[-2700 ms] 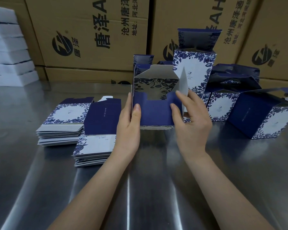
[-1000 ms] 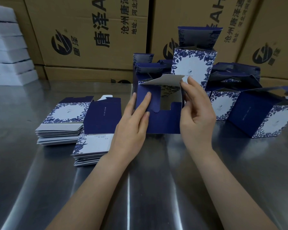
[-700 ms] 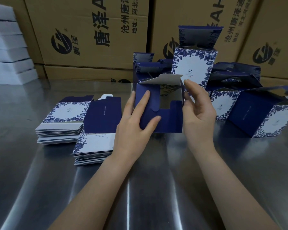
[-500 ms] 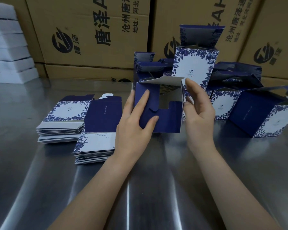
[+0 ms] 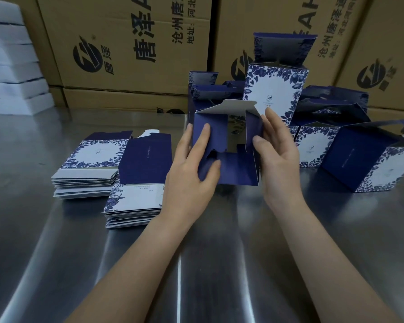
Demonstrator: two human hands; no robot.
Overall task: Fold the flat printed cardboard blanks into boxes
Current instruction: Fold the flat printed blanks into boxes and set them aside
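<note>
A half-formed navy box lies on its side on the steel table, its open end facing me. My left hand presses the left flap inward with fingers and thumb. My right hand grips the box's right wall, thumb on the right flap. A white-backed flap sticks out over the top of the opening. Two stacks of flat printed blanks lie to the left of my left hand.
Several finished blue-and-white boxes are piled behind and to the right of the held box. Large brown shipping cartons line the back. White foam slabs are stacked at the far left.
Both side flaps have swung inward over the opening. My left thumb moved down onto the left flap, and my right thumb came onto the right flap.
</note>
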